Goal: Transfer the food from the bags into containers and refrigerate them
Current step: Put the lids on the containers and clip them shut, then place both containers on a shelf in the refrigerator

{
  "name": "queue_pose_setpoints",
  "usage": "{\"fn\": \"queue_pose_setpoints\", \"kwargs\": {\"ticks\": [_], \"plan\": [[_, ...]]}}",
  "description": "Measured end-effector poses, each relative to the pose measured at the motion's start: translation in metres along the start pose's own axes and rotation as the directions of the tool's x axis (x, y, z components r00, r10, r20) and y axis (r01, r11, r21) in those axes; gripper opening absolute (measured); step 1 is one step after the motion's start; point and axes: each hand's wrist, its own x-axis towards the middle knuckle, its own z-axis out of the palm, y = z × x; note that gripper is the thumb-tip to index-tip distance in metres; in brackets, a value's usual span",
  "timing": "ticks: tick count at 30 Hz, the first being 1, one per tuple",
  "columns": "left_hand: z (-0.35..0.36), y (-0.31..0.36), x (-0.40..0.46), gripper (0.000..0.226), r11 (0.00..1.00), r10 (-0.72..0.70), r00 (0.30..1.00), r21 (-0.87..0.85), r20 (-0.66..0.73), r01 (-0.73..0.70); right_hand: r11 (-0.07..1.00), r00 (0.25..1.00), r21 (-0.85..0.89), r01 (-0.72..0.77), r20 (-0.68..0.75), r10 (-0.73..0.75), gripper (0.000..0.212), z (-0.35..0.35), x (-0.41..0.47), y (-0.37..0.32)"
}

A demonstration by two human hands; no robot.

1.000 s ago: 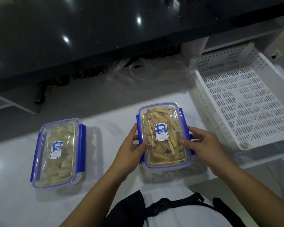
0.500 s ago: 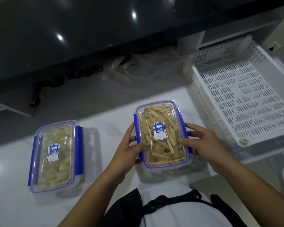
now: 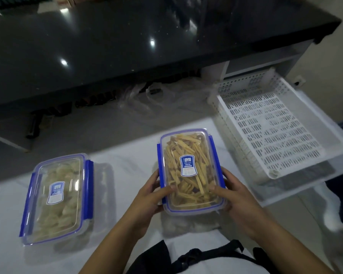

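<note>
Left hand [image 3: 151, 191] and right hand [image 3: 234, 191] grip lidded strip-food container [image 3: 190, 171] by long sides, near counter [image 3: 127, 167] front edge. Second lidded container [image 3: 56, 196] toward left edge, untouched. Empty bags [image 3: 158, 97] by back edge. Step: filling done, refrigeration pending. Next: carry level, steady two-handed hold.

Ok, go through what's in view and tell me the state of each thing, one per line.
Container of yellow strips: lid on, side clips down, held at both sides.
Container of pale pieces: lid on, lying on the white counter, untouched.
Left hand: gripping the strip container's left side.
Right hand: gripping its right side.
Plastic bags: empty, crumpled.
White basket: empty.
</note>
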Motion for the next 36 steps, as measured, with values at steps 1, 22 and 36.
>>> {"fn": "queue_pose_setpoints", "kwargs": {"ticks": [1,22,36], "plan": [[0.001,0.005,-0.003,0.052,1.000,0.022,1.000,0.010,0.017,-0.023,0.999,1.000,0.022,0.030,-0.009,-0.030,0.059,-0.001,-0.007,-0.001],[0.229,-0.010,-0.023,0.064,0.940,-0.175,0.655,0.323,0.735,-0.111,0.821,0.676,0.318,0.475,-0.729,-0.109,0.063,-0.116,-0.250,0.060],[0.469,-0.093,-0.085,0.075,0.818,-0.298,0.560,0.509,0.773,-0.267,0.714,0.605,0.364,0.598,-0.790,-0.104,0.074,-0.308,-0.379,0.118]]}}
